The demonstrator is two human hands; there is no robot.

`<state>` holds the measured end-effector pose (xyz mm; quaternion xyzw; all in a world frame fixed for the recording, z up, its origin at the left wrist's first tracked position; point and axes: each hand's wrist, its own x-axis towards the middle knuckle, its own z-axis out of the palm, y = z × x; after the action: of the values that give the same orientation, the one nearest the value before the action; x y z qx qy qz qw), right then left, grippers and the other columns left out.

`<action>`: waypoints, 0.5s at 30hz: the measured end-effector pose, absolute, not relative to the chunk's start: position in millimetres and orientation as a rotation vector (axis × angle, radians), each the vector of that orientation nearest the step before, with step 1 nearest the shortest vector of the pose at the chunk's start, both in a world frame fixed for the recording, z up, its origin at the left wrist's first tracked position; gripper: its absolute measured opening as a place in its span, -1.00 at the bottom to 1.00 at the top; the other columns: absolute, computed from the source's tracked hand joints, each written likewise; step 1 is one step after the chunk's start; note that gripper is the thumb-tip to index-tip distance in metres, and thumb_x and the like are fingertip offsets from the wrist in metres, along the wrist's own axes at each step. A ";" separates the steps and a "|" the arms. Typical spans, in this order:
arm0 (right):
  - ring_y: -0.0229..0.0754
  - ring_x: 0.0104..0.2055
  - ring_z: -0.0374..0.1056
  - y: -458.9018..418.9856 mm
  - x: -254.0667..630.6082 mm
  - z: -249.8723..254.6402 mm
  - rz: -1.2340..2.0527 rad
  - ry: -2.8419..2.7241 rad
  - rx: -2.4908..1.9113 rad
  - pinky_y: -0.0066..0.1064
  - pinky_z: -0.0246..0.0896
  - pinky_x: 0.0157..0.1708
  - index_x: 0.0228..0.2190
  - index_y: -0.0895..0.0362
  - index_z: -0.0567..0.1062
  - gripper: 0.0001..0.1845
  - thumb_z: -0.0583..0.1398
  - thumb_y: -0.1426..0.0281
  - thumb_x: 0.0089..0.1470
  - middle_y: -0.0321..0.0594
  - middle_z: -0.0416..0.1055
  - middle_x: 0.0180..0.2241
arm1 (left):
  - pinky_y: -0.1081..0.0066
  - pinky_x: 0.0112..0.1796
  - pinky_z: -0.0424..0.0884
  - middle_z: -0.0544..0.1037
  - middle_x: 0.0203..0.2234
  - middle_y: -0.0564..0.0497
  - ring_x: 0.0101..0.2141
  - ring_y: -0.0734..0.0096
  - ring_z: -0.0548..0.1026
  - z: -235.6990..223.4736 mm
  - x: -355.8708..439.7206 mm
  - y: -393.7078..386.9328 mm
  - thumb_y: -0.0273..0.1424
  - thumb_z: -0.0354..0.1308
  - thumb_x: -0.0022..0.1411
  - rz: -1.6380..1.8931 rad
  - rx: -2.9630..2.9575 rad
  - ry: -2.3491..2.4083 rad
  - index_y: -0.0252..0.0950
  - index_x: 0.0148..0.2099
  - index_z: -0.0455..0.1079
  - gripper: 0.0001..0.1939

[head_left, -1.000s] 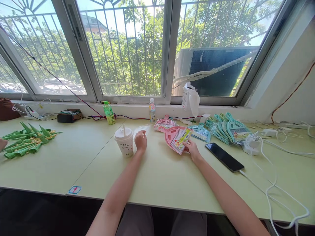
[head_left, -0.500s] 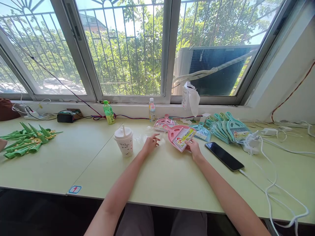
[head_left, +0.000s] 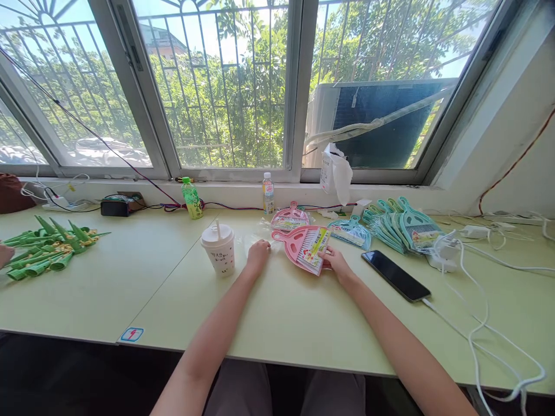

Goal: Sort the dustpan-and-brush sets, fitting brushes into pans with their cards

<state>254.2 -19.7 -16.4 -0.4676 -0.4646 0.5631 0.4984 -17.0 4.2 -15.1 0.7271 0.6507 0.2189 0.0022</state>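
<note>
My right hand (head_left: 338, 264) grips the right edge of a pink mini dustpan and brush set (head_left: 299, 249), with a yellow printed card on it and its handle pointing left. My left hand (head_left: 259, 258) has its fingers curled closed over a clear plastic bag (head_left: 250, 240), left of the dustpan; the fingertips are partly hidden. Behind lies another pink dustpan set (head_left: 291, 217) in clear wrapping. A teal dustpan set (head_left: 350, 232) rests to the right, beside a row of several teal sets (head_left: 401, 225).
A lidded paper cup with a straw (head_left: 219, 251) stands left of my left arm. A charging phone (head_left: 395, 276) and white cables (head_left: 483, 323) lie at right. Bottles (head_left: 268, 193) stand at the back. Green pointed pieces (head_left: 52, 245) lie far left, near another person's hand (head_left: 5, 254).
The pink dustpan set has turned, its handle swinging left and down, and shifted slightly left. My left hand's fingers have gone from spread to curled over the plastic.
</note>
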 end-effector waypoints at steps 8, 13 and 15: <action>-0.20 -0.52 0.46 -27.0 247.9 -11.5 1.448 -1.221 -1.099 -0.47 0.35 -0.56 -0.23 0.15 0.45 -0.70 0.27 0.40 -0.08 -0.17 0.56 -0.41 | 0.34 -0.09 0.35 0.45 -0.16 -0.12 -0.09 0.25 0.38 -11.1 -26.2 4.9 -0.68 -0.12 0.14 0.829 2.241 2.134 -0.31 -0.17 0.48 -0.61; -0.15 -0.50 0.47 -23.8 247.1 -14.8 1.386 -1.130 -1.120 -0.40 0.39 -0.55 -0.27 0.15 0.45 -0.72 0.28 0.42 -0.11 -0.17 0.55 -0.43 | 0.36 -0.08 0.37 0.38 -0.06 -0.10 -0.05 0.27 0.33 -12.5 -25.0 7.1 -0.73 -0.14 0.09 0.986 2.287 2.155 -0.27 0.04 0.37 -0.46; -0.14 -0.50 0.47 -21.4 248.7 -16.8 1.338 -1.076 -1.127 -0.38 0.40 -0.55 -0.28 0.14 0.44 -0.73 0.28 0.42 -0.12 -0.18 0.55 -0.44 | 0.36 -0.09 0.37 0.36 -0.04 -0.10 -0.05 0.28 0.33 -13.3 -21.7 7.2 -0.74 -0.15 0.09 0.989 2.354 2.111 -0.25 0.10 0.32 -0.42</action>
<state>248.7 -21.4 -16.8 -0.4694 -0.4483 0.5575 0.5175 -21.7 7.2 -13.3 0.7078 0.6350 0.2975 -0.0856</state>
